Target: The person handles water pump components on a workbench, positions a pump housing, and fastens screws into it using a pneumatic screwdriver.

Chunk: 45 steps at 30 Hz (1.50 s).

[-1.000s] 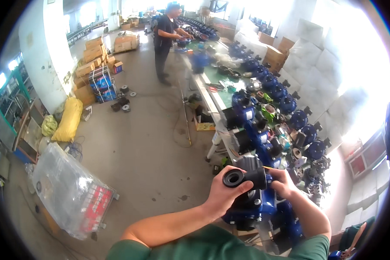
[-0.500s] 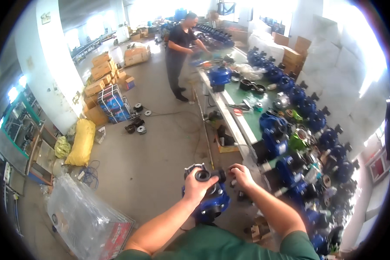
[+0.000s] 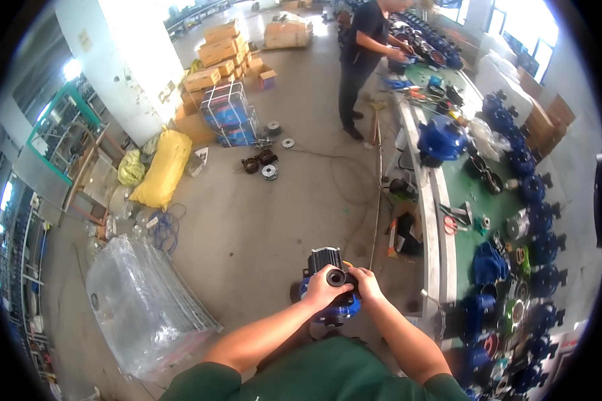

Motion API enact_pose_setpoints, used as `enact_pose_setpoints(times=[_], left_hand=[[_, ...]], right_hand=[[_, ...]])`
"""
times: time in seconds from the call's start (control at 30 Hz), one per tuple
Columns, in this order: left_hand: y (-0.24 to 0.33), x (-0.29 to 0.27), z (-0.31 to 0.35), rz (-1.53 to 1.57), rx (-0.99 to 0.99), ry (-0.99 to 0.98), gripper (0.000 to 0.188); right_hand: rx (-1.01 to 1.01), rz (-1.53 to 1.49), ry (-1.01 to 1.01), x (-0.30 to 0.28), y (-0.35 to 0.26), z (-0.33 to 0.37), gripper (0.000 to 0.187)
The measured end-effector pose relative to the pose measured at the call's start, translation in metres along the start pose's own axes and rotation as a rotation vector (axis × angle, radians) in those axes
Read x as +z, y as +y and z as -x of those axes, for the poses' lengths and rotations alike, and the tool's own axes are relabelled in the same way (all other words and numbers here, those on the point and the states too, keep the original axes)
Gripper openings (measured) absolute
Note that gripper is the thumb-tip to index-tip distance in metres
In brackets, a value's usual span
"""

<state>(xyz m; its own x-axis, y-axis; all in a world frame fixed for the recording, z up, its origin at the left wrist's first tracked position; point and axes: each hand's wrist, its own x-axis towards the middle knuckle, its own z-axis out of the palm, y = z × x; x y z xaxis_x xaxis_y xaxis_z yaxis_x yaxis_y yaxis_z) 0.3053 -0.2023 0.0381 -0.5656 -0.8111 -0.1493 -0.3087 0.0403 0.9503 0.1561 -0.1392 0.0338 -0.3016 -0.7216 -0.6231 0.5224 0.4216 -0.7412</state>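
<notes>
Close in front of my body is a blue pump (image 3: pixel 346 310) with a dark ribbed motor housing (image 3: pixel 326 256). My left hand (image 3: pixel 321 291) is closed round a black round fitting (image 3: pixel 336 278) with a hole in its end, at the top of the pump. My right hand (image 3: pixel 368 286) meets the same fitting from the right, its thumb and fingertips pinched together. A thin yellow-orange bit shows by those fingertips, too small to name. Whatever sits between the right fingers is hidden.
At right runs a green-topped bench (image 3: pixel 471 194) holding several blue pumps, red-handled scissors (image 3: pixel 450 225) and loose parts. A co-worker (image 3: pixel 364 60) stands at its far end. To my left are a plastic-wrapped stack (image 3: pixel 137 301), a yellow sack (image 3: pixel 164 170) and cartons (image 3: pixel 221 50).
My right hand has moved left, from apart from the pump to against the black fitting. My left hand keeps its grip. The whole view has swung toward the left and down.
</notes>
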Motion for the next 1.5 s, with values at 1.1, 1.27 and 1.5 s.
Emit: enact_pose_setpoints(times=[1.1,1.27,1.5], left_hand=[[-0.008,-0.015,-0.591,-0.572,0.183,-0.574,0.043],[-0.014,-0.007,-0.697,-0.615,0.175,-0.756,0.041],[-0.086,-0.009,-0.871,-0.680,0.130,-0.863,0.035]], right_hand=[[0.000,0.445,0.303,-0.049,-0.255,-0.472,0.025],[-0.010,0.457,0.320,-0.072,-0.269,-0.556,0.029],[0.445,0.324,0.400,-0.072,-0.315,-0.627,0.066]])
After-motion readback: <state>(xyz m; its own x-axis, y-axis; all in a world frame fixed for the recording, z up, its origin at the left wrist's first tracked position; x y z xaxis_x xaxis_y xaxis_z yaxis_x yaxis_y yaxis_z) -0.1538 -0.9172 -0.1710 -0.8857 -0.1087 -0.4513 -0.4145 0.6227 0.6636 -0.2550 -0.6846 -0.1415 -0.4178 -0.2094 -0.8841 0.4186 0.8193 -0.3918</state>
